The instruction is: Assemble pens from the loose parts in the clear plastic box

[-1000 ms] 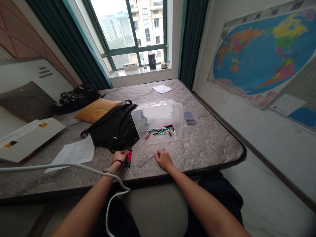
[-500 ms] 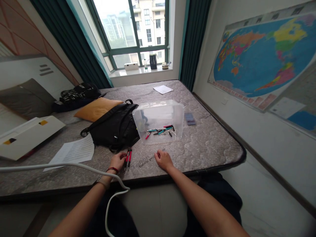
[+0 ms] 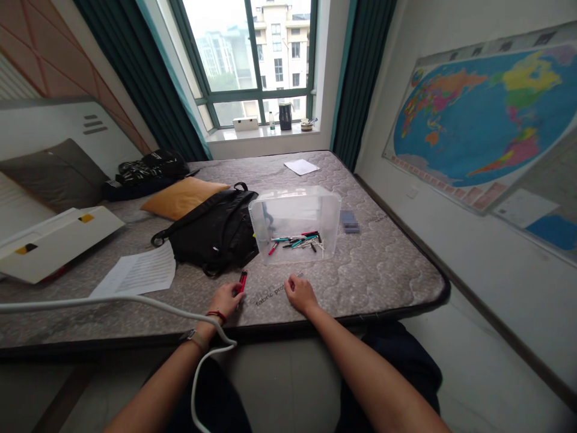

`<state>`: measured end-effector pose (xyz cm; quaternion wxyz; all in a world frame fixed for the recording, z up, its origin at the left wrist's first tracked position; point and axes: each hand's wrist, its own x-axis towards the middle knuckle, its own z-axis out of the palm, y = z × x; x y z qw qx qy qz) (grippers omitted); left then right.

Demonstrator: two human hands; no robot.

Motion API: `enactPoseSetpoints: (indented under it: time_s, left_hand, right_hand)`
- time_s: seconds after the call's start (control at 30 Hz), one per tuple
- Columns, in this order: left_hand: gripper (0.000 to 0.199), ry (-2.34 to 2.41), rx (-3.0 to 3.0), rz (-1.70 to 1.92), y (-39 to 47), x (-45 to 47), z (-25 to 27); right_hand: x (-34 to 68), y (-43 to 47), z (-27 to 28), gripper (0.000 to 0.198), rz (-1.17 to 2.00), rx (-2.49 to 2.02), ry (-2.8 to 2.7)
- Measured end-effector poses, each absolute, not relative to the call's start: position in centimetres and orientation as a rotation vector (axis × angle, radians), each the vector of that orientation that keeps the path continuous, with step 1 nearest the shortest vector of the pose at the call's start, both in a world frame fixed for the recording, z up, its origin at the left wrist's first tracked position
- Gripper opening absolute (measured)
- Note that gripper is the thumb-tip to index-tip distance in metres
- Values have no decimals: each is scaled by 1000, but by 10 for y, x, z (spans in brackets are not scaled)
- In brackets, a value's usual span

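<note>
My left hand [image 3: 226,299] is closed around red-and-black pens [image 3: 243,280] near the mattress's front edge; their upper ends stick out past the fingers and the lower parts are mostly hidden. My right hand [image 3: 300,293] rests on the mattress [image 3: 374,282] in a loose fist, beside the printed lettering, with nothing showing in it. Beyond both hands stands a clear plastic box [image 3: 295,207]. Inside it lies a loose heap of pens [image 3: 300,241], in red, black, teal and white.
A black backpack [image 3: 216,234] lies left of the box, against an orange cushion [image 3: 180,198]. Printed paper [image 3: 137,270] and a white carton [image 3: 63,240] are further left. A white cable [image 3: 148,302] crosses in front of my left forearm. A blurred bluish item [image 3: 349,221] lies right of the box.
My left hand has moved slightly right and closed over the red-and-black pens, which lay side by side next to it. My right hand keeps its place. The view has shifted slightly.
</note>
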<state>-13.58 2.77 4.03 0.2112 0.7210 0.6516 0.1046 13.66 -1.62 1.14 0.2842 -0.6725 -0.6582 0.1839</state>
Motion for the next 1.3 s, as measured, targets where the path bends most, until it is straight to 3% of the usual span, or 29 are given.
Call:
enactPoseSetpoints:
  time_s: [0.27,0.43,0.67,0.93,1.3]
  left_hand:
    - [37,1803,2246,353,14,-130,37]
    - [40,1511,2411,477,-6,-100,37]
    - [76,1067,2624,235,-30,-54,25]
    - [96,1053,2647,314,-34,-11,14]
    - [99,1031,2584,406,-30,-7,-9]
  right_hand:
    - [136,-16,10,19,455,-1784,-1771]
    - [135,-16,12,20,471,-1813,-1772]
    - [134,-19,17,41,478,-1775,-1788]
    - [138,-18,17,51,561,-1740,-1844]
    - [135,-15,14,29,683,-1711,-1906]
